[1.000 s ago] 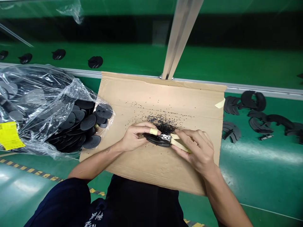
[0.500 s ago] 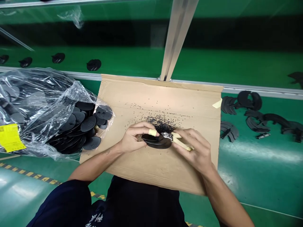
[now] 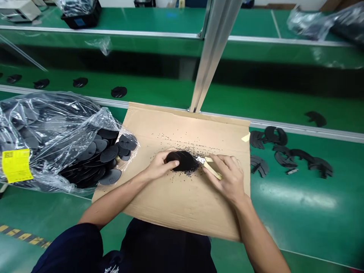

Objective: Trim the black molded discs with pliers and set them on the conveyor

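My left hand grips a round black plastic disc by its left edge, thumb on top and fingers behind or under it. In my right hand is a pair of cutting pliers with pale yellow handles; their metal jaws are at the disc's right edge. Whether the jaws touch the disc I cannot tell. Many tiny black scraps lie around and beneath the disc on a cardboard sheet.
At the left a clear plastic bag with a yellow label spills black discs onto the cardboard. Curved black parts lie on the green table to the right. A metal post stands behind the cardboard.
The disc has been tilted so its broad face shows, and my left thumb is now on top. The pliers have opened slightly away from the edge. The camera view has shifted upward.
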Demonstrator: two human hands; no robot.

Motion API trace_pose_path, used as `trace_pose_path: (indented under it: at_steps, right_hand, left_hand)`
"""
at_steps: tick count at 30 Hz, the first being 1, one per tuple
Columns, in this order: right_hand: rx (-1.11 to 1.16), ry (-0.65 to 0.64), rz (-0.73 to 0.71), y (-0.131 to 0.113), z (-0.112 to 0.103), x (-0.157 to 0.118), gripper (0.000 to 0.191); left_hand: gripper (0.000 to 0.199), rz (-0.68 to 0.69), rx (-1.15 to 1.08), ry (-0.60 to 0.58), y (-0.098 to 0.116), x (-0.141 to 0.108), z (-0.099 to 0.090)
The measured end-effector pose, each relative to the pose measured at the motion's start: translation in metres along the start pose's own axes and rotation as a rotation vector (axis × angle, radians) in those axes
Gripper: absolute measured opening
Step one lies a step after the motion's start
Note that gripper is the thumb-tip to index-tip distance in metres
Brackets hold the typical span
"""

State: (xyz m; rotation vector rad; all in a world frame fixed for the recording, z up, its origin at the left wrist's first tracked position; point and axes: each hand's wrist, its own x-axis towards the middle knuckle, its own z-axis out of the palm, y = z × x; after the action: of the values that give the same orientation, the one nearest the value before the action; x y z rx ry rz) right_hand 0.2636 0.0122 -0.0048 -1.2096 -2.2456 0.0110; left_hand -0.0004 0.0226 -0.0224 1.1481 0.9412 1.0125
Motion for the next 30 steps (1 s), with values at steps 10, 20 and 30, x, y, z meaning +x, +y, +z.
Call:
trace_pose_path:
  at_steps: [10,20,30]
  right_hand:
    - [-0.307,-0.165,0.248,-0.002,-0.026,-0.055,0.046]
    - [-0.357,-0.149,0.370,-0.027,-0.023,-0.079,0.056]
    - [0.659,-0.726,0.322,-0.145,-0.040,-0.144,0.032]
  left_hand:
    - [0.012,-0.271,-0.655,0.111,-0.002,0.014,-0.014]
    - [0.017,-0.292,-0.717,0.136,0.002,0.011,-0.011]
    - [0.025,-0.278,-0.785,0.143,0.003,0.015,-0.008]
